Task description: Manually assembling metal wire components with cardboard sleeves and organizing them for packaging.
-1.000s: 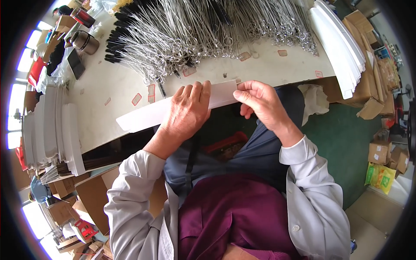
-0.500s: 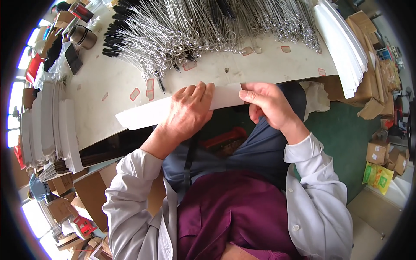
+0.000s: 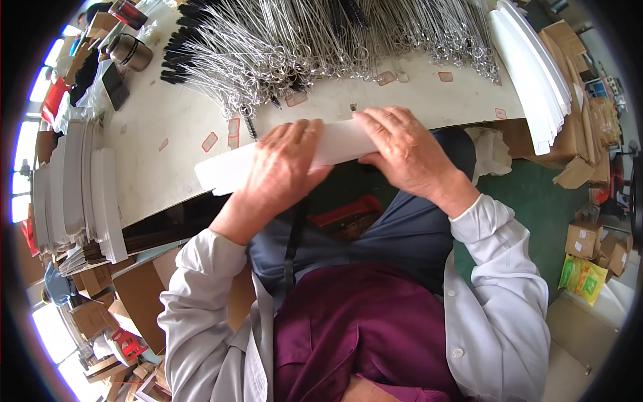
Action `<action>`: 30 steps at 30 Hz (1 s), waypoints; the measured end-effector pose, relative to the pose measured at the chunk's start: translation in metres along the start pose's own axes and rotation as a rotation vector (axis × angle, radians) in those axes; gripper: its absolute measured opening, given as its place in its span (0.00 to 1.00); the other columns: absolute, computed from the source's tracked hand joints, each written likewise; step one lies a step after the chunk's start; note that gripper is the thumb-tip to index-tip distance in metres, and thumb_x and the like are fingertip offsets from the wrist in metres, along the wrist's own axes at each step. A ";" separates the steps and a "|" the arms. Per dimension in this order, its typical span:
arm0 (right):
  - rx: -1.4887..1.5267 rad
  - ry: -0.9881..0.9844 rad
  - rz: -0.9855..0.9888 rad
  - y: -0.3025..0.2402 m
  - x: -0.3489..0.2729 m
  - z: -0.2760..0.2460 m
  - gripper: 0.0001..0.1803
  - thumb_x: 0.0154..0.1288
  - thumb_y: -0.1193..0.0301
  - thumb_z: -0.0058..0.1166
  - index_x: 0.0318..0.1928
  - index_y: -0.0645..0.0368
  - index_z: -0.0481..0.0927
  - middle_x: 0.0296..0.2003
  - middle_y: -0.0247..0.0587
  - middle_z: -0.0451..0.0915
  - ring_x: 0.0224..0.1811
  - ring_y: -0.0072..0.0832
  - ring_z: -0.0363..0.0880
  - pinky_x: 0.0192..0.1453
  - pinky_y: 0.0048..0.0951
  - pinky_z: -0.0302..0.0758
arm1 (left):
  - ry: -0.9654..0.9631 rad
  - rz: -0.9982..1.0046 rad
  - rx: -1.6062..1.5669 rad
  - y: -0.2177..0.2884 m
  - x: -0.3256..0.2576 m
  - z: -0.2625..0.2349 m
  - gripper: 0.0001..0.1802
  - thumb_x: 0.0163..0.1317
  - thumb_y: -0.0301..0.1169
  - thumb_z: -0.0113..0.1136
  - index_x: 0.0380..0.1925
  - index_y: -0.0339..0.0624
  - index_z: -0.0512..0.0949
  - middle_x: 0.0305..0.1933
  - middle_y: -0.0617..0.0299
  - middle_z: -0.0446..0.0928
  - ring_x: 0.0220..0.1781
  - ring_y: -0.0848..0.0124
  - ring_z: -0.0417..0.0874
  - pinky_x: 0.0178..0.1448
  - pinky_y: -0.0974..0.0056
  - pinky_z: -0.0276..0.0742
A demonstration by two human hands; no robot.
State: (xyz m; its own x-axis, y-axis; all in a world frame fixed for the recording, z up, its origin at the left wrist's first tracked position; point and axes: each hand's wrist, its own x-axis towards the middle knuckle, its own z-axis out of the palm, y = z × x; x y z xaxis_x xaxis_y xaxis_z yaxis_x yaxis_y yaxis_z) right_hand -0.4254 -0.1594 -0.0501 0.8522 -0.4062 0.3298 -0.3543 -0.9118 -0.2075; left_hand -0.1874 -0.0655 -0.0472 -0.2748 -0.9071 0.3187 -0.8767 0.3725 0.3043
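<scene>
So, handheld white carton, insides hidden

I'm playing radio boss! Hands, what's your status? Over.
Left hand, right hand: both holding long white carton. Carton at near edge of table. Brushes piled beyond, one near left hand.

The strip you held presented as white paper or card, smooth and matt. Your table had a pale, smooth top with small scuffs. The brush handles before you were bright, glossy metal wire; their bristles looked black, matt and rough. Your flask showed satin metal. The stacked strips to your right matched matt card. Your jacket was soft, matt cloth; your shirt, cloth with slight sheen. The box was matt cardboard, the packet glossy plastic film.
</scene>
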 end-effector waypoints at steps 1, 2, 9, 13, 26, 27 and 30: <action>0.006 -0.010 0.035 0.005 -0.001 -0.005 0.37 0.57 0.67 0.72 0.66 0.66 0.74 0.59 0.50 0.78 0.62 0.46 0.75 0.71 0.44 0.71 | -0.017 -0.044 0.042 -0.007 -0.006 -0.005 0.35 0.55 0.37 0.75 0.60 0.32 0.74 0.56 0.45 0.81 0.57 0.48 0.83 0.61 0.49 0.79; 0.012 -0.019 0.070 0.008 -0.002 -0.007 0.37 0.57 0.67 0.72 0.66 0.66 0.74 0.59 0.50 0.78 0.62 0.46 0.75 0.71 0.44 0.71 | -0.021 -0.057 0.065 -0.014 -0.012 -0.005 0.36 0.53 0.36 0.76 0.61 0.32 0.74 0.57 0.45 0.80 0.58 0.48 0.83 0.62 0.48 0.78; -0.006 -0.008 0.047 0.007 0.006 0.006 0.39 0.55 0.67 0.73 0.66 0.66 0.73 0.59 0.49 0.78 0.62 0.45 0.75 0.71 0.44 0.72 | -0.102 -0.092 -0.003 -0.017 -0.006 -0.001 0.38 0.52 0.37 0.77 0.62 0.33 0.74 0.58 0.47 0.80 0.59 0.50 0.82 0.62 0.49 0.78; -0.011 0.030 -0.004 0.016 0.005 0.004 0.37 0.56 0.65 0.73 0.65 0.66 0.76 0.58 0.49 0.80 0.60 0.45 0.77 0.69 0.43 0.73 | -0.093 -0.092 -0.002 -0.015 -0.004 -0.001 0.39 0.52 0.38 0.77 0.63 0.34 0.74 0.60 0.48 0.80 0.60 0.51 0.82 0.62 0.49 0.78; 0.066 0.086 0.071 0.049 0.006 0.018 0.32 0.58 0.68 0.72 0.63 0.61 0.80 0.59 0.48 0.82 0.62 0.46 0.78 0.69 0.43 0.75 | -0.065 -0.143 0.082 -0.024 0.012 -0.003 0.35 0.57 0.42 0.75 0.61 0.35 0.77 0.59 0.48 0.82 0.61 0.51 0.82 0.63 0.51 0.78; 0.069 0.085 0.072 0.049 0.006 0.019 0.32 0.58 0.68 0.72 0.63 0.61 0.80 0.59 0.48 0.82 0.62 0.46 0.78 0.69 0.43 0.75 | -0.087 -0.173 0.100 -0.021 0.013 -0.004 0.34 0.58 0.42 0.74 0.61 0.35 0.77 0.58 0.48 0.82 0.61 0.51 0.82 0.63 0.52 0.79; 0.075 0.115 0.060 0.048 0.005 0.022 0.31 0.57 0.70 0.71 0.63 0.61 0.80 0.59 0.47 0.82 0.62 0.45 0.77 0.69 0.44 0.75 | -0.020 -0.170 0.063 -0.022 0.012 0.002 0.32 0.60 0.42 0.72 0.59 0.34 0.78 0.58 0.48 0.83 0.61 0.50 0.82 0.62 0.53 0.79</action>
State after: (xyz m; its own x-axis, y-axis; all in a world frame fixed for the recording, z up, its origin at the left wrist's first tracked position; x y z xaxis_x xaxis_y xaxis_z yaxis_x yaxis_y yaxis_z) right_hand -0.4300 -0.2037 -0.0785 0.7791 -0.4683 0.4167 -0.3702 -0.8802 -0.2970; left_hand -0.1722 -0.0848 -0.0523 -0.1276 -0.9600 0.2491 -0.9342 0.2007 0.2950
